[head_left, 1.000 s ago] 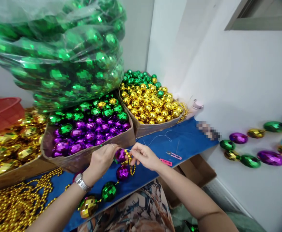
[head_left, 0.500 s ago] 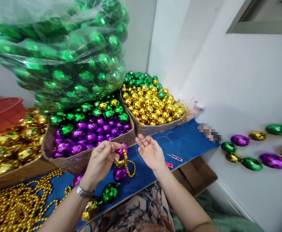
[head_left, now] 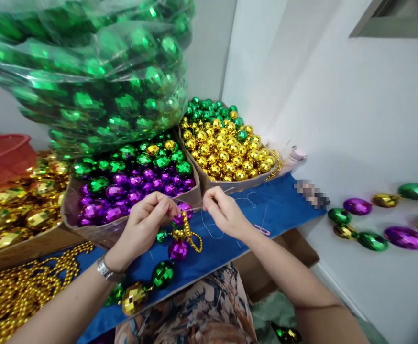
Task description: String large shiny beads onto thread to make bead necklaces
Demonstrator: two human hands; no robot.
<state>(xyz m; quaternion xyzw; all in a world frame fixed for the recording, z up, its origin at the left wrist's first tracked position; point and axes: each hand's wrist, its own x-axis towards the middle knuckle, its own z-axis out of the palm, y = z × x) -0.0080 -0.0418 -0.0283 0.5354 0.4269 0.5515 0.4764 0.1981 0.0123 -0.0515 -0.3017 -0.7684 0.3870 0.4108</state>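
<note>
My left hand is closed in a pinch on a thin pale thread, above the blue-covered table. My right hand, fingers curled in, grips the same thread a short way to the right, so it runs taut between the hands. Just below hangs a loop of small gold beads, beside a large faceted purple bead. A green bead and a gold bead continue the strand toward the table's front edge. My fingers hide the thread's ends.
Behind my hands stand a carton of purple and green beads and one of gold beads. A bulging bag of green beads rises above. Pink thread snips lie right. Gold bead chains cover the left.
My right hand has gone from spread fingers to a closed grip on the thread. The gap between my hands is shorter, and the view has shifted slightly.
</note>
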